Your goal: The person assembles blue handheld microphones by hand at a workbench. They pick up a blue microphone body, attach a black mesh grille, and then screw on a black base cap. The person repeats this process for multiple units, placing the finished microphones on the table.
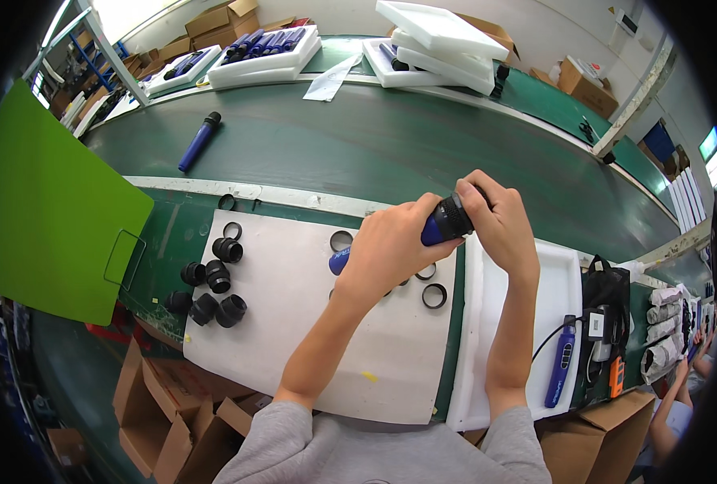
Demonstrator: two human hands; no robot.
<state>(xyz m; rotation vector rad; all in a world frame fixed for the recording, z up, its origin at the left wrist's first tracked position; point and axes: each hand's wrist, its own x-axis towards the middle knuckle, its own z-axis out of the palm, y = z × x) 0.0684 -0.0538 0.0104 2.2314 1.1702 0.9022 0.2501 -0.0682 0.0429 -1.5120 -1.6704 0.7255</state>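
A blue tube-shaped handheld device (433, 231) with a black ribbed head (454, 216) is held tilted above the work surface. My left hand (391, 246) is closed round its blue body, whose lower end sticks out beyond the palm. My right hand (500, 218) grips the black head at the upper end, fingers curled over it. Below my hands lie several loose black rings, one of them (434, 296) on the white sheet (358, 355). At the sheet's left side stand several black ribbed cylindrical caps (218, 276). My left hand partly hides the device and some rings.
Another blue device (201, 142) lies on the green conveyor (310, 129). To my right, a white foam tray (475, 347) holds a blue device (561, 363) beside a black cable. Foam boxes (266, 64) stand beyond, a green panel (44, 210) at left, cardboard boxes (177, 411) below.
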